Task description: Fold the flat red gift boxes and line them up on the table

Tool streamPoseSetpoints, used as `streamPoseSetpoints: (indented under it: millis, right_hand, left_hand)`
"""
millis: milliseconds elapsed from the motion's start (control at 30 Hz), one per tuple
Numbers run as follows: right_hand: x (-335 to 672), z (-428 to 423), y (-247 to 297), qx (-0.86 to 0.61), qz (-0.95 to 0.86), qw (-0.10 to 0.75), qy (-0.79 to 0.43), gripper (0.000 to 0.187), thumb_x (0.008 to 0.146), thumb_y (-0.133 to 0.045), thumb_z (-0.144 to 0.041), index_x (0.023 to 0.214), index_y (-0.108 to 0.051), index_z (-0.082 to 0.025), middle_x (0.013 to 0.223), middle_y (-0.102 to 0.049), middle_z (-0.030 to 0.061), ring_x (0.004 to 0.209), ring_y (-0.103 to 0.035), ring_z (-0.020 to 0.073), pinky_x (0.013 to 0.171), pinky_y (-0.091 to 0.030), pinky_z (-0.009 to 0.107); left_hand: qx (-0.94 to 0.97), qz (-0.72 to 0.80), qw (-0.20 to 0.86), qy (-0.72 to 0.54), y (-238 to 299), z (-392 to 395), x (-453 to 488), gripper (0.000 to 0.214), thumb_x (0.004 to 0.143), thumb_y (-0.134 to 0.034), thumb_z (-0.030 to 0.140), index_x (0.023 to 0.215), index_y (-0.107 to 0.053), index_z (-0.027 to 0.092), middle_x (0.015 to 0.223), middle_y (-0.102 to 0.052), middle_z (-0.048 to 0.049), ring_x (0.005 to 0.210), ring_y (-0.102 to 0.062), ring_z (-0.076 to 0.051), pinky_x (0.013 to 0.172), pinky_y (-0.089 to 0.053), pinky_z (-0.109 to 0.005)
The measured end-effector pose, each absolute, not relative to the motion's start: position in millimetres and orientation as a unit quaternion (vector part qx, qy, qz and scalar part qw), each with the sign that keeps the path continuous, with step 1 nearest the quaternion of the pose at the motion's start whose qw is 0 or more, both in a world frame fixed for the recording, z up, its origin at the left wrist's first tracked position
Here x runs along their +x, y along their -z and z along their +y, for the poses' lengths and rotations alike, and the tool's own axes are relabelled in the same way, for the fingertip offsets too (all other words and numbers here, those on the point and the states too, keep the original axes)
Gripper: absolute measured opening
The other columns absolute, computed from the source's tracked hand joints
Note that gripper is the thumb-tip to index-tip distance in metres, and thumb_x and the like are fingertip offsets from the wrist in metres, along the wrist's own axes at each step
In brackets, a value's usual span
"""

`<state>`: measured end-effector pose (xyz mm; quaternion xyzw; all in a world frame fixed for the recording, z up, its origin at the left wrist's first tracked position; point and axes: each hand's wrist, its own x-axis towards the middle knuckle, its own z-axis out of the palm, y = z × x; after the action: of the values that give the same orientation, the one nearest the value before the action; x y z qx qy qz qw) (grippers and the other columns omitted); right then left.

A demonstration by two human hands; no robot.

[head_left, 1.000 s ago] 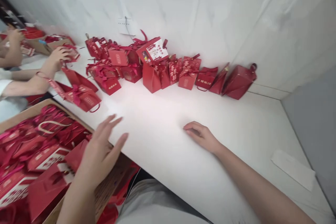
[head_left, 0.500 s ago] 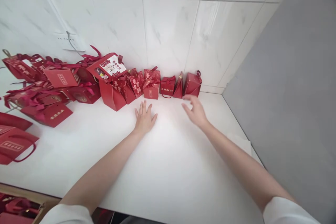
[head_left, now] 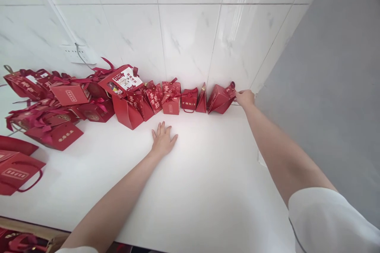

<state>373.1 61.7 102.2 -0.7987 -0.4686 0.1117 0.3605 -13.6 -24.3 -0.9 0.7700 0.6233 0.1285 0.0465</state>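
Note:
My right hand pinches the right side of a red gift box at the far right end of a row along the wall. That box is tilted, with a dark red ribbon loop at its top. My left hand lies flat on the white table, fingers spread, holding nothing. Beyond it stand a red gift box with a ribbon bow, a small red box with a cord handle and a narrow pointed red box.
Several red gift boxes with ribbons are piled at the left. A red handled box stands near the left edge. Tiled wall with a socket runs behind; a grey panel bounds the right. An open carton sits below the table.
My right hand has moved right and taken hold of the end box, which now leans to the right. The left hand stays on the table. The view has shifted slightly.

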Motion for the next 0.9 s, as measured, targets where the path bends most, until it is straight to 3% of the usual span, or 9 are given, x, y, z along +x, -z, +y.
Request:
streamPoseSetpoints:
  millis: [167,367,500,600,767,900]
  right_hand:
    - [394.9,26.1,-113.4,-0.848,-0.440,0.295,-0.019,0.021,0.083,-0.058,-0.024,0.093,-0.074,-0.014,0.094,-0.072,0.0192,0.097,-0.066,0.0323,0.080,-0.050,0.041]
    - [376.7,-48.4,-131.0,-0.839,-0.499,0.213,0.045,0.025,0.089,-0.048,-0.031,0.095,-0.071,-0.022,0.095,-0.072,0.0152,0.092,-0.065,0.0321,0.074,-0.048,0.041]
    - [353.0,-85.5,-143.1,-0.793,-0.564,0.230,-0.019,0.023,0.089,-0.048,-0.031,0.089,-0.069,-0.024,0.085,-0.073,0.0080,0.085,-0.065,0.0277,0.070,-0.047,0.036]
    - [332.6,-95.9,-140.5,-0.695,-0.645,0.286,-0.138,0.020,0.089,-0.051,-0.032,0.084,-0.069,-0.023,0.080,-0.073,0.0036,0.082,-0.067,0.0227,0.074,-0.048,0.034]
    - [290.7,-96.5,-119.8,-0.474,-0.718,0.370,-0.351,0.028,0.090,-0.055,-0.044,0.090,-0.068,-0.020,0.093,-0.072,0.0042,0.087,-0.067,0.0198,0.081,-0.053,0.034]
    - [266.1,-101.4,-130.1,-0.440,-0.762,0.350,-0.321,0.024,0.089,-0.058,-0.042,0.095,-0.068,-0.020,0.089,-0.071,0.0037,0.082,-0.066,0.0190,0.078,-0.053,0.035]
  left_hand:
    - [0.773,0.620,0.048,-0.128,2.2,-21.6,-13.8,0.060,0.095,-0.033,0.051,0.142,-0.043,0.014,0.160,-0.018,-0.0193,0.150,-0.009,-0.034,0.117,-0.009,-0.065]
    - [0.787,0.593,0.056,-0.158,4.3,-19.4,-11.3,0.057,0.096,-0.034,0.051,0.139,-0.045,0.015,0.159,-0.024,-0.0184,0.150,-0.014,-0.034,0.117,-0.010,-0.065]
    - [0.802,0.546,0.088,-0.226,-2.4,-24.3,-5.6,0.053,0.097,-0.033,0.051,0.137,-0.046,0.019,0.155,-0.033,-0.0147,0.148,-0.021,-0.030,0.118,-0.009,-0.064]
    - [0.824,0.458,0.161,-0.293,-8.8,-32.0,-1.1,0.054,0.096,-0.035,0.054,0.137,-0.045,0.020,0.151,-0.039,-0.0128,0.146,-0.027,-0.027,0.121,-0.012,-0.055]
    - [0.810,0.243,0.408,-0.344,-10.7,-46.9,2.1,0.081,0.082,-0.053,0.068,0.143,-0.038,0.016,0.143,-0.049,-0.0179,0.133,-0.046,-0.033,0.110,-0.040,-0.045]
    - [0.785,0.271,0.422,-0.364,-13.9,-55.5,4.2,0.054,0.085,-0.058,0.053,0.125,-0.053,0.017,0.123,-0.064,-0.0123,0.111,-0.061,-0.029,0.095,-0.049,-0.038]
